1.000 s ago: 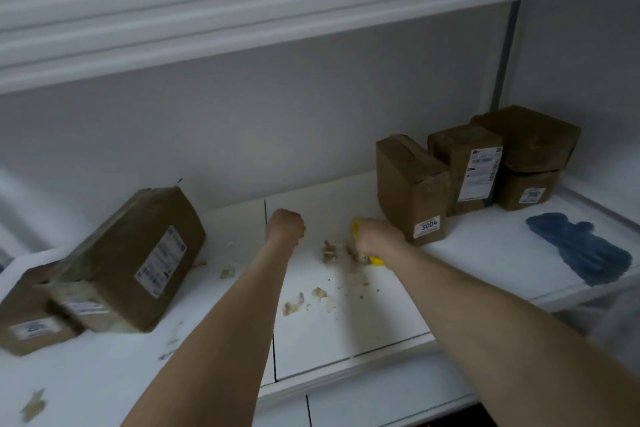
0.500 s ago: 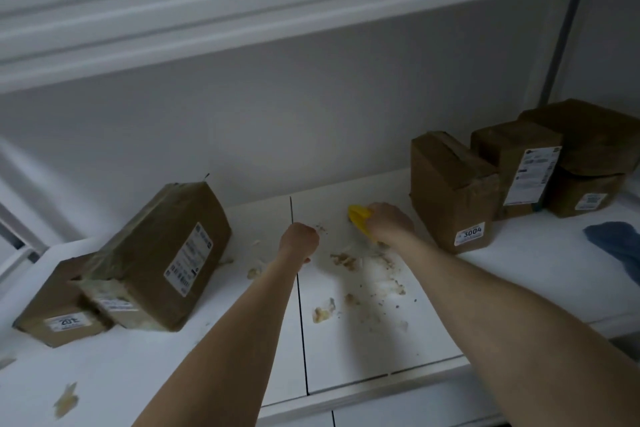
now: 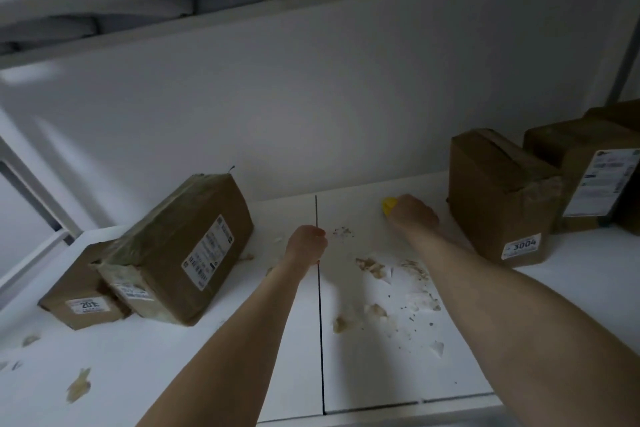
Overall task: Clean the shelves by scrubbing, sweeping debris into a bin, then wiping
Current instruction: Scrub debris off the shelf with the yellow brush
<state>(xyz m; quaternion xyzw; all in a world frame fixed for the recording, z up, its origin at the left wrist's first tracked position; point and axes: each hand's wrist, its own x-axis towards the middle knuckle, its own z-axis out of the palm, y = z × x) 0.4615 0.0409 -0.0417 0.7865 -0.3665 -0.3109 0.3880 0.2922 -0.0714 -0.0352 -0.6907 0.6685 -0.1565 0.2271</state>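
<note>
My right hand (image 3: 412, 211) grips a yellow scrubber (image 3: 389, 205) and holds it down on the white shelf (image 3: 242, 374) near the back wall; only the scrubber's left tip shows past my fingers. My left hand (image 3: 308, 243) is curled in a fist with nothing in it and rests on the shelf beside the dark seam (image 3: 319, 322) between two panels. Beige debris (image 3: 372, 267) and dark specks are scattered on the panel between and in front of my hands. More crusted smears (image 3: 79, 386) lie at the front left.
A tilted cardboard box (image 3: 180, 253) leans on a smaller box (image 3: 81, 298) at the left. At the right stands a box labelled 3004 (image 3: 498, 194), with more boxes (image 3: 595, 177) behind it. An upper shelf (image 3: 173, 10) hangs overhead.
My right hand has pushed the scrubber away from me toward the back wall. The view has shifted left, so the blue cloth has left the frame. My left fist has stayed put.
</note>
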